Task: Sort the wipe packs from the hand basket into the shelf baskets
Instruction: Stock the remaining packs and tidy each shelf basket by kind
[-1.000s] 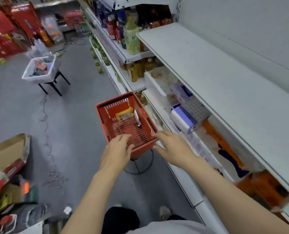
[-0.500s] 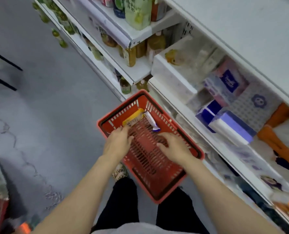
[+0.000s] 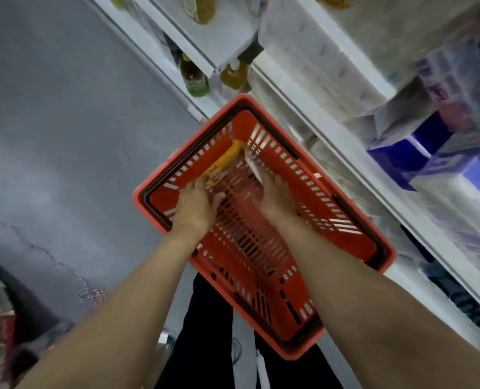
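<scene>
A red hand basket (image 3: 345, 228) stands below me, next to the white shelving. Both my hands are inside it. At its far end lie a yellow wipe pack (image 3: 222, 164) and a white pack (image 3: 254, 164), the second one blurred. My left hand (image 3: 196, 206) reaches down with its fingertips at the near end of the yellow pack. My right hand (image 3: 275, 195) stretches its fingers to the white pack. Whether either hand grips a pack is not visible. White shelf baskets (image 3: 325, 66) with tissue and wipe packs fill the shelves at the right.
White shelves run diagonally along the right, with bottles (image 3: 196, 77) on the lower left sections and blue and purple tissue packs (image 3: 418, 161) further right. Grey floor (image 3: 64, 136) lies to the left. Red cartons (image 3: 0, 346) sit at the bottom left.
My view has tipped down and moved over the basket. Both hands went from the basket's near rim deeper inside, toward the two packs at its far end.
</scene>
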Tool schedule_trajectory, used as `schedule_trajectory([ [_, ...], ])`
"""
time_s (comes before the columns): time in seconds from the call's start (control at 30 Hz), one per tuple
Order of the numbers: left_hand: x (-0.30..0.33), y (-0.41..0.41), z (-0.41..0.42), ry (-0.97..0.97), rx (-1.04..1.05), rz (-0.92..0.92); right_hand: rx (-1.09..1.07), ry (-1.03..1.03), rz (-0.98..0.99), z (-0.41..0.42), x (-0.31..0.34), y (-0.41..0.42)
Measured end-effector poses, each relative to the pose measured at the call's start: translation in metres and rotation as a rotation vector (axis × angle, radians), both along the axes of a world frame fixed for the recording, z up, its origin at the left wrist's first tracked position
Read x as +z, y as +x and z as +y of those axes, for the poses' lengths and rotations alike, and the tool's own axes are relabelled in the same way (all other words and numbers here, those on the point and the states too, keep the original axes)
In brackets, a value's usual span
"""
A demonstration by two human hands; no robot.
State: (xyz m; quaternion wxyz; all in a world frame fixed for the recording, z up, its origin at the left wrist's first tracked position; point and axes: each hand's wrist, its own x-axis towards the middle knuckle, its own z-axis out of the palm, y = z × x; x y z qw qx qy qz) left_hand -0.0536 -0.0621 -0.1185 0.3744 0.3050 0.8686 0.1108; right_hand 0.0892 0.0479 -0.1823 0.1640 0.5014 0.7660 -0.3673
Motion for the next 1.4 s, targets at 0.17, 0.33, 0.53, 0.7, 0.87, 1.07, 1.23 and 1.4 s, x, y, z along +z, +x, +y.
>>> schedule_trajectory([
  [0.17,-0.015,0.002,0.006,-0.014,0.066,0.004,0.015,-0.132,0.003,-0.015,-0.022,0.013],
  [0.33,-0.029,-0.001,0.007,-0.005,0.108,0.050,-0.158,0.024,-0.020,0.003,-0.039,-0.003],
  [0.53,-0.044,-0.005,0.008,0.019,0.038,0.069,-0.240,-0.100,-0.102,-0.009,-0.059,-0.004],
  [0.7,-0.057,0.005,0.022,-0.010,-0.046,-0.028,-0.614,-0.209,0.042,-0.011,-0.051,0.044],
  [0.87,-0.077,0.032,0.029,-0.036,0.050,-0.043,-0.673,-0.276,0.034,-0.025,-0.030,0.096],
  [1.07,-0.114,0.042,0.046,-0.133,0.302,-0.119,-0.788,-0.410,0.156,-0.032,-0.022,0.113],
  [1.23,-0.129,0.045,0.053,-0.232,0.378,-0.129,-0.820,-0.389,0.196,-0.030,-0.017,0.109],
  [1.4,-0.109,0.050,0.035,-0.226,0.300,-0.247,-0.952,-0.402,0.256,-0.044,0.010,0.113],
])
